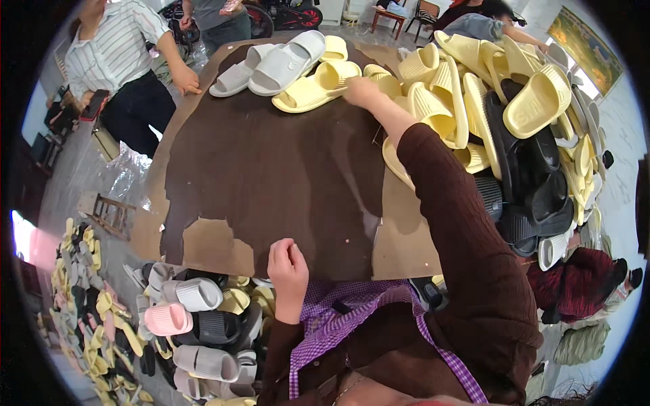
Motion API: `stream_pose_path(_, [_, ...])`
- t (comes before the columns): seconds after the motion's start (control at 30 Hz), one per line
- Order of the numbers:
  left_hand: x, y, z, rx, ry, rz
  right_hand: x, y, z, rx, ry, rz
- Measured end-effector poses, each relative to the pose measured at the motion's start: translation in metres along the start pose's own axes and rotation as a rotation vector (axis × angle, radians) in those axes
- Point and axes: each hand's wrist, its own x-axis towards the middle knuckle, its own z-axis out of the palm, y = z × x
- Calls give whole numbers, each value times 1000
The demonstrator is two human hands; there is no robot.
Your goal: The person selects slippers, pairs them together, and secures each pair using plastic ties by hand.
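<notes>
My right hand (pixel 362 91) reaches far across the dark brown table (pixel 271 169) and rests on a pale yellow slide sandal (pixel 315 86) lying at the far side. Whether the fingers grip it is unclear. My left hand (pixel 288 267) sits at the near table edge with its fingers curled shut and nothing in it. Two white sandals (pixel 271 64) lie next to the yellow one.
A big heap of yellow, black and white sandals (pixel 514 122) fills the table's right side. Below the near left edge, a pile of grey, pink and black sandals (pixel 196 318) lies on the floor. A person in a striped shirt (pixel 122 61) stands at the far left corner.
</notes>
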Motion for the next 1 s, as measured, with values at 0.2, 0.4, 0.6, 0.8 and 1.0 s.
stream_pose_path(0.2, [6,4,3,12,-40,8,25,63,10,-112,249,247])
stream_pose_path(0.4, [4,2,9,27,-16,13,61,87,-7,-133,-197,350])
stream_pose_path(0.6, [1,-2,6,65,-20,-14,55,66,-4,9,64,317])
stream_pose_path(0.8, [7,9,11,61,-18,25,55,62,-16,143,690,209])
stream_pose_path(1.0, [2,0,11,74,-5,5,10,-37,-51,607,673,-44])
